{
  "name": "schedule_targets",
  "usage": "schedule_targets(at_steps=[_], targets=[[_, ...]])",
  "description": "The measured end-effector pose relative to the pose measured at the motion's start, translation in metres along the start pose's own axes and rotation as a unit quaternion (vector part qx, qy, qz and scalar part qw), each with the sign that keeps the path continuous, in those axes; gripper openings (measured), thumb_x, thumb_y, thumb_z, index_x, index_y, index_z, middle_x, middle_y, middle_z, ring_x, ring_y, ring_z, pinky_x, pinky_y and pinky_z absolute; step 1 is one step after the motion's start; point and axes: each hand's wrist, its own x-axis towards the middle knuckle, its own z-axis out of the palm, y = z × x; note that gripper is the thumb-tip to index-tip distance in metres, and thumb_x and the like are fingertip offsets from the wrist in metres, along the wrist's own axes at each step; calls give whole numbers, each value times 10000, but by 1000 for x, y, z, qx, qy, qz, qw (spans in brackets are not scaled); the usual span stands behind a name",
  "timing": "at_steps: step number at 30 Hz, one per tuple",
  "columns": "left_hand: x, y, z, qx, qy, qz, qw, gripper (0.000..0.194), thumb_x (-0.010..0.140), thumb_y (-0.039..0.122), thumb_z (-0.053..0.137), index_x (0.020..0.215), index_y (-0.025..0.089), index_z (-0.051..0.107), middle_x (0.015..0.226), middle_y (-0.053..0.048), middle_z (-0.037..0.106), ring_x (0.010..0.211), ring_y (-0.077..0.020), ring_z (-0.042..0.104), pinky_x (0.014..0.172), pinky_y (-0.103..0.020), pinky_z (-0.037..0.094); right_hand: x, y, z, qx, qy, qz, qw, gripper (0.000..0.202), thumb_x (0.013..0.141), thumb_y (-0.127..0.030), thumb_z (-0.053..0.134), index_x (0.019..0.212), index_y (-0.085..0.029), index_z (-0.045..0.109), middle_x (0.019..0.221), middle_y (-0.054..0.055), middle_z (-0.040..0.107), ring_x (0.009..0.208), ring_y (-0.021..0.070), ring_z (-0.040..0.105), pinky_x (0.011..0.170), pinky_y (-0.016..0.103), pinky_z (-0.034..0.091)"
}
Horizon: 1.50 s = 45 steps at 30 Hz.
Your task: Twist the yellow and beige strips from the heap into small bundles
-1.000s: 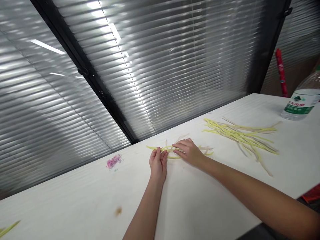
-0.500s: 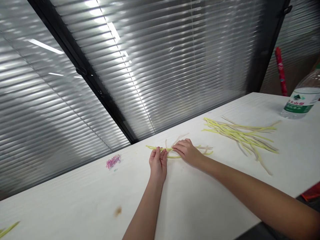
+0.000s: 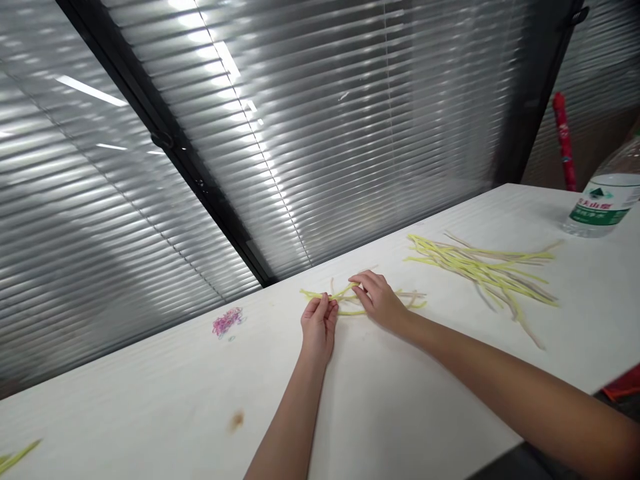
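Note:
Near the middle of the white table, my left hand (image 3: 319, 325) pinches thin yellow strands (image 3: 311, 294) between thumb and fingers, their ends poking out to its left. To its right, a short gap away, my right hand (image 3: 377, 298) holds a yellow strand between thumb and index finger, slightly raised. Other yellow and beige strands (image 3: 413, 300) lie on the table behind and right of my right hand, partly hidden by it. A larger loose pile of yellow and beige strands (image 3: 480, 267) lies further right.
The white table (image 3: 165, 400) runs along a window with blinds (image 3: 320, 133). Small pink and purple loops (image 3: 227, 321) lie left of my hands. A plastic bottle (image 3: 603, 203) stands at the right, near a red stick-like object (image 3: 564, 141). Yellow strands (image 3: 19, 457) show at the lower left.
My right hand has moved slightly up and away from my left hand, lifting a yellow strand. The strand ends at my left hand have shifted a little to the right.

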Motion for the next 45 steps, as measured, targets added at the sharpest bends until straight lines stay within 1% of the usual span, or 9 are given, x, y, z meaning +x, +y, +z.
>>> schedule_targets(at_steps=[4, 11, 18, 25, 29, 32, 37, 40, 45], targets=[[-3, -1, 1, 59, -19, -15, 998, 217, 643, 189, 786, 792, 97, 658, 779, -37, 628, 710, -86, 618, 743, -202, 532, 1, 0, 0, 54, 41, 22, 997, 173, 926, -216, 462, 1085, -206, 531, 999, 50, 592, 808, 135, 557, 802, 307, 438], [-5, -7, -2, 179, -93, -9, 979, 303, 641, 306, 785, 857, 110, 705, 1026, -86, 640, 715, -92, 599, 772, -247, 495, 2, -6, -2, 93, 63, 9, 994, 176, 913, -199, 448, 1053, -195, 555, 985, 72, 593, 854, 155, 565, 761, 299, 481], [-11, -8, -1, 326, -201, 58, 922, 281, 773, 375, 650, 888, 122, 694, 761, -38, 605, 718, -116, 531, 713, -226, 412, 1, -5, -1, 96, 46, 6, 994, 173, 904, -194, 463, 1043, -188, 565, 982, 70, 596, 819, 142, 569, 753, 287, 483], [-14, -6, 1, 375, -265, 106, 882, 207, 826, 316, 560, 850, 151, 682, 829, -50, 570, 744, -133, 480, 715, -234, 411, -1, -4, 1, 105, 18, 24, 994, 178, 899, -199, 461, 1045, -189, 562, 948, 56, 586, 764, 126, 555, 753, 279, 466], [-10, -7, -4, 416, -280, 133, 855, 218, 865, 301, 499, 862, 162, 668, 794, -47, 552, 739, -141, 494, 744, -251, 397, -1, -2, 1, 123, -15, 81, 989, 310, 881, -244, 482, 1184, -180, 487, 946, 49, 590, 697, 114, 537, 721, 277, 459], [-10, -7, -5, 435, -277, 147, 844, 220, 873, 292, 478, 841, 165, 655, 743, -42, 545, 745, -150, 497, 753, -251, 376, 0, -2, 0, 166, -57, 155, 972, 326, 879, -295, 480, 1180, -171, 499, 773, 5, 571, 595, 103, 497, 624, 256, 426], [-10, -5, -4, 441, -279, 146, 840, 219, 871, 279, 472, 801, 169, 647, 727, -37, 545, 739, -150, 483, 739, -242, 352, 3, -3, 1, 302, -74, 265, 913, 222, 828, -350, 542, 921, -152, 582, 606, -28, 487, 522, 91, 433, 509, 222, 340], [-11, -5, -4, 438, -279, 146, 842, 219, 868, 282, 480, 801, 171, 657, 719, -36, 548, 743, -150, 486, 744, -239, 350, 3, -3, 3, 364, -65, 285, 884, 180, 805, -323, 561, 836, -146, 566, 653, -9, 530, 591, 101, 496, 564, 222, 377], [-13, -5, -2, 443, -265, 144, 844, 223, 865, 279, 483, 878, 172, 679, 723, -38, 565, 740, -152, 497, 743, -242, 361, 3, -3, 6, 369, -44, 281, 885, 168, 802, -311, 572, 833, -146, 570, 667, -10, 532, 595, 92, 481, 565, 214, 371]])
